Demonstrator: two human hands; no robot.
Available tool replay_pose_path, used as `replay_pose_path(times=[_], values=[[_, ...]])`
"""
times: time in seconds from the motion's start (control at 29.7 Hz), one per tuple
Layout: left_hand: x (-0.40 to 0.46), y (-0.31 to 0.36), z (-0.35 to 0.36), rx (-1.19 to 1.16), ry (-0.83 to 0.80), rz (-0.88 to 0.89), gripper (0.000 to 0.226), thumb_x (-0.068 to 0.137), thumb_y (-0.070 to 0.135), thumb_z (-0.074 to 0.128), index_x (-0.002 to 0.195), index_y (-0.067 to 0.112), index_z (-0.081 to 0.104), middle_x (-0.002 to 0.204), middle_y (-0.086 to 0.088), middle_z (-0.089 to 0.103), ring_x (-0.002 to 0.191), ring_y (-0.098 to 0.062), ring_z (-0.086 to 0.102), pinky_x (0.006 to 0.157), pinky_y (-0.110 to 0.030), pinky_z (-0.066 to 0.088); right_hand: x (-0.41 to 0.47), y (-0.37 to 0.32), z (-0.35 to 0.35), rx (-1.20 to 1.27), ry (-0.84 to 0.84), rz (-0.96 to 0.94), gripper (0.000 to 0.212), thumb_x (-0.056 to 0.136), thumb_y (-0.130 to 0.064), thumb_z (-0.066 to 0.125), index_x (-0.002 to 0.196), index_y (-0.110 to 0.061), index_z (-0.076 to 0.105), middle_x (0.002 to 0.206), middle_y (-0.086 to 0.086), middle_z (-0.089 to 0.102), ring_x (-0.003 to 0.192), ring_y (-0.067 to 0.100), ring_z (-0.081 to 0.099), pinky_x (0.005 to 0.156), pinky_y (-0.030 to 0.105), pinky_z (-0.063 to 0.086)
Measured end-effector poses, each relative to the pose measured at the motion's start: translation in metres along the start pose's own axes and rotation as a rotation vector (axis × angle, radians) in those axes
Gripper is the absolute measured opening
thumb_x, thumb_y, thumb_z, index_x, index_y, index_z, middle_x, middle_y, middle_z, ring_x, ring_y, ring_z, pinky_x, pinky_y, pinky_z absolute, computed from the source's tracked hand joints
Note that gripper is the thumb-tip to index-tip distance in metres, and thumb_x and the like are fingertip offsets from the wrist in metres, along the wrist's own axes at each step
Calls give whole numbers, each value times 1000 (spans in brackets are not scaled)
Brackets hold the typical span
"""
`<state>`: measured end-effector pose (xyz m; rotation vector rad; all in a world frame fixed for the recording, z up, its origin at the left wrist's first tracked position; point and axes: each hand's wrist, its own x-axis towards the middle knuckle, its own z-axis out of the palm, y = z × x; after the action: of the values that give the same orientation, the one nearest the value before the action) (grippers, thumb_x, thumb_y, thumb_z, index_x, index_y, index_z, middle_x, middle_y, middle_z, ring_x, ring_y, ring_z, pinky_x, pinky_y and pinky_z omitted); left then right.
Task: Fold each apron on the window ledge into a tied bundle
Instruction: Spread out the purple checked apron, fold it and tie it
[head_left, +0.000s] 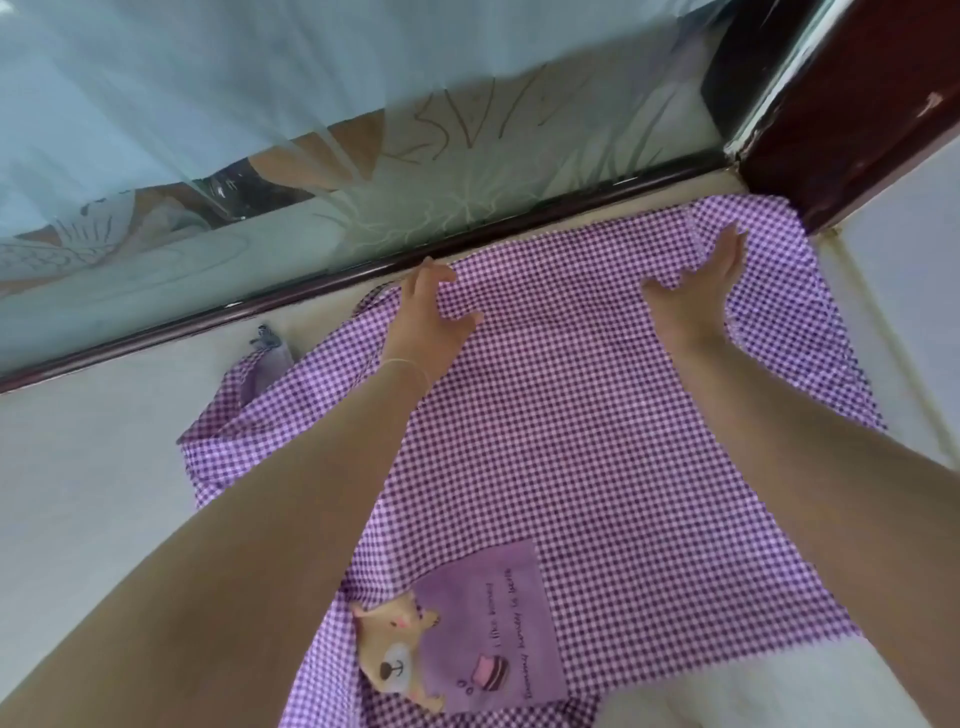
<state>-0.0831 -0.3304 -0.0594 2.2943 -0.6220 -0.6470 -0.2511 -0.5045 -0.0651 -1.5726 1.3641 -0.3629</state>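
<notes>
Under both hands, spread apron

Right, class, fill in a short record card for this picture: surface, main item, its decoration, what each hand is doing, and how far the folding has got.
Surface: pale window ledge below the glass
Main item: purple and white checked cloth apron, spread flat
Decoration: lilac pocket patch with a bear and cake, at the near end
Left hand: fingers straight, resting on the apron's far edge
Right hand: fingers straight, flat on the cloth near the dark red frame
Folding stage: no fold visible yet, not tied
</notes>
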Motion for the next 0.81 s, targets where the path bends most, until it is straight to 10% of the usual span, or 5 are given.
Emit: replay_pose_path(times=[0.17, 0.3, 0.57, 0.74, 0.81], values=[[-43, -118, -116, 103, 460, -225, 33, 94, 23, 56, 126, 13, 52, 131, -6, 51, 111, -20, 54, 96, -38, 48, -115, -9, 151, -593, -636, -423, 70, 92, -26, 61, 150, -16, 24, 158, 1, 18, 141, 20, 30, 112, 38, 33], [-21, -191, -182, 322, -31, -628, 72, 88, 31, 67, 146, 10, 30, 148, -16, 37, 132, -37, 41, 109, -47, 37, -121, 11, 172, -1109, -686, -456, 105, 82, -43, 69, 153, -19, -4, 161, -1, -13, 148, 20, -9, 119, 45, 10], [-31, -172, -163, 174, -541, -329, 31, 98, 22, 49, 122, 4, 58, 120, -13, 63, 94, -22, 59, 81, -26, 44, -135, -2, 192, -1244, -613, -343, 105, 79, -34, 75, 153, -20, 2, 160, -3, -10, 148, 20, -5, 114, 50, 28], [-58, -245, -236, -567, 403, -803, 63, 95, 53, 46, 138, 8, 45, 140, -13, 50, 119, -29, 55, 96, -38, 47, -142, -18, 206, -1315, -540, -304, 81, 89, -12, 58, 151, -15, 7, 160, 4, -5, 147, 25, 0, 109, 53, 34], [-87, -261, -247, -734, 81, -808, 85, 74, 60, 70, 139, 12, 42, 140, -11, 50, 123, -32, 52, 100, -44, 45, -146, -19, 211, -1362, -554, -305, 79, 89, -11, 57, 151, -14, 7, 159, 5, -5, 147, 26, 2, 108, 52, 34]])
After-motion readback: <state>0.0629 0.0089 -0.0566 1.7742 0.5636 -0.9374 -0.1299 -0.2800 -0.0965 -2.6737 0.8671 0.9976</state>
